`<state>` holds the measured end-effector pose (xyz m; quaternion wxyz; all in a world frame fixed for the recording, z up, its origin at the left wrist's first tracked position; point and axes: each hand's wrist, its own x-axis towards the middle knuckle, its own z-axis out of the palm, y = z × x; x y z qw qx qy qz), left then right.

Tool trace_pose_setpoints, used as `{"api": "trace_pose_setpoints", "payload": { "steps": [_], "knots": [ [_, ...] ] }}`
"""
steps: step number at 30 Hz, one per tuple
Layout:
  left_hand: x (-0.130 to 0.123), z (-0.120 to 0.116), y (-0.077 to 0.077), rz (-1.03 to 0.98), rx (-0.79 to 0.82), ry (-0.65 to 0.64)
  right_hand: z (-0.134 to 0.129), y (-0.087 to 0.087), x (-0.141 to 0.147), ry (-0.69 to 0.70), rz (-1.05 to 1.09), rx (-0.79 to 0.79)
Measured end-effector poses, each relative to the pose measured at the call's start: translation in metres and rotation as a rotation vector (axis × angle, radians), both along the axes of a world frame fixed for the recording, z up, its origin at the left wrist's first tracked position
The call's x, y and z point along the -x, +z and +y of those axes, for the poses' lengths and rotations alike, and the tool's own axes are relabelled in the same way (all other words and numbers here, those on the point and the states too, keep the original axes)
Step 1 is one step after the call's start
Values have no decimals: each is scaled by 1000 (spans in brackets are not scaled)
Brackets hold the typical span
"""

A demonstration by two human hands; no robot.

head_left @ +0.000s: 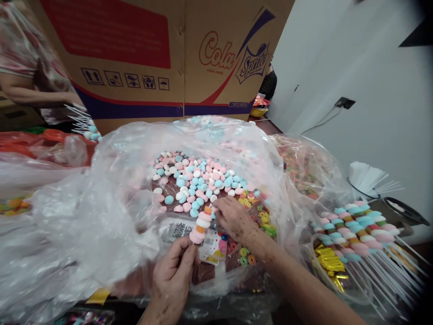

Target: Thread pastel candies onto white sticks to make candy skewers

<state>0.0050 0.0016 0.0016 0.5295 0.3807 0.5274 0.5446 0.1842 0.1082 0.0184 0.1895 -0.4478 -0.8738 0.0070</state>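
A candy skewer [203,221] with pink, white and orange pieces leans upward from my left hand [176,273], whose thumb and fingers pinch it just below the lowest pink piece. My right hand [235,219] is just right of the skewer's top, fingers bent toward the loose candies; its fingertips are too small to show what they hold, if anything. Pink, blue and white candies [194,180] lie in an open clear plastic bag [115,180]. Ring-shaped gummies [265,221] are at the bag's right side, and a printed label [214,246] lies under the hands.
A large cardboard box [135,49] stands behind the bag. Finished skewers [361,230] are stacked at right beside gold ties [329,262] and a bundle of white sticks [365,178]. Another person [30,67] stands at the left behind a red bag [43,146].
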Motion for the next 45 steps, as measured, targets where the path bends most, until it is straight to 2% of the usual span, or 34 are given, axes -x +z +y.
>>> {"api": "trace_pose_setpoints", "payload": {
  "steps": [6,10,17,24,28,31,36,45],
  "knots": [
    [3,0,-3,60,-13,-21,-1,1,2,62,-39,19],
    [4,1,-7,76,-20,-46,-5,-6,-3,75,-11,46],
    [1,1,-7,36,-26,-1,-7,-16,6,33,210,160],
    [1,1,-6,146,-16,-71,4,1,-8,-149,754,408],
    [-1,1,0,201,-30,-94,1,16,-19,-185,1057,610],
    [-2,2,3,253,-46,-128,-4,24,-19,-195,1205,718],
    [-2,3,5,324,-61,-140,-8,29,-14,-207,1325,791],
    [-1,3,3,347,-31,-164,-8,33,-11,-201,1357,813]
  ]
}}
